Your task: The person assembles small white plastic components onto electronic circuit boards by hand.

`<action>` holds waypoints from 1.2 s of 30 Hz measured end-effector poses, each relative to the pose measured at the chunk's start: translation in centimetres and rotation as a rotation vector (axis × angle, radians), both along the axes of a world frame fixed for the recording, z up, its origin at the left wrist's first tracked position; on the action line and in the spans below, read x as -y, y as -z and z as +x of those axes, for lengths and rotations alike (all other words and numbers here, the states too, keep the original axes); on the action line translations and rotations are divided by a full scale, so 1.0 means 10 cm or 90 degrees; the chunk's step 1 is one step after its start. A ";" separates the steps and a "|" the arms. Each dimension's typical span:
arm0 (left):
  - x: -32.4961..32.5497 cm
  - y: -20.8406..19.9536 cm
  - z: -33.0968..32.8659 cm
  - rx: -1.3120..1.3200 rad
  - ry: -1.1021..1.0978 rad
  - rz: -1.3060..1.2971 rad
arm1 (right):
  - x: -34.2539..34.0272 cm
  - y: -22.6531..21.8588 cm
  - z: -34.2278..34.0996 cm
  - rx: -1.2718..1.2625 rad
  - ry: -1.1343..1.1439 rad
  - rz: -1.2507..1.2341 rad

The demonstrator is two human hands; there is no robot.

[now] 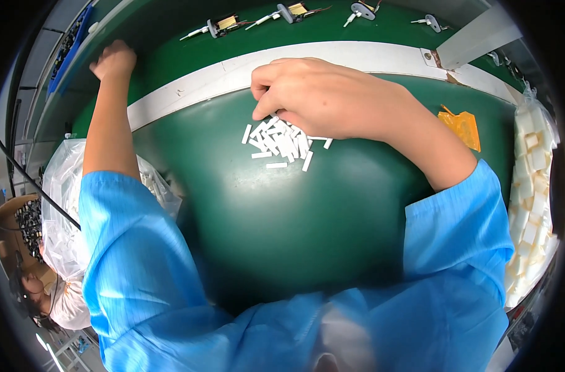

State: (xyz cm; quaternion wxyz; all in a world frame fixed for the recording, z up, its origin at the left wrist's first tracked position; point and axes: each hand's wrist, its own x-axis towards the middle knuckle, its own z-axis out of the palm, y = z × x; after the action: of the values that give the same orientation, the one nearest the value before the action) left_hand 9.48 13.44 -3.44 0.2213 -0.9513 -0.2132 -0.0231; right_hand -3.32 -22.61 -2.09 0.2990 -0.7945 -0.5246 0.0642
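Observation:
A loose pile of small white rectangular strips [285, 144] lies on the green table mat. My right hand [322, 96] reaches over its far side from the right, with bent fingers and the thumb and forefinger lowered to the strips. Whether a strip is pinched there, the hand hides. At the far left my left hand [116, 60] is stretched out over the green strip beyond the white rail, its fingers curled closed. What it holds, if anything, cannot be seen.
Beyond the white rail [201, 92], several small assemblies [220, 26] with grey discs and white shafts lie in a row. A metal post [481, 37] rises at right. Nearby are an orange packet [461, 129], a bag of white blocks [532, 186] and, left, a clear bag [62, 186]. Another person [68, 304] sits lower left.

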 end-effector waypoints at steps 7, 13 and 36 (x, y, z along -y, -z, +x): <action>-0.30 0.11 0.10 0.061 -0.014 -0.092 | -0.03 0.01 0.00 0.236 -0.001 0.018; -0.20 0.08 0.07 0.074 -0.002 -0.080 | -0.02 -0.05 -0.05 0.265 0.056 -0.046; 1.72 -0.04 -0.85 0.099 0.142 -1.946 | -0.18 0.27 0.25 -0.488 0.238 0.336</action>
State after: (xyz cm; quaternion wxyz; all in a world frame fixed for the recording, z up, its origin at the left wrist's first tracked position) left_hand 0.94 -3.81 -3.01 -0.9513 -0.2694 0.0270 0.1471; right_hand -0.77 -20.80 -4.84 0.6674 -0.6915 -0.2239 0.1621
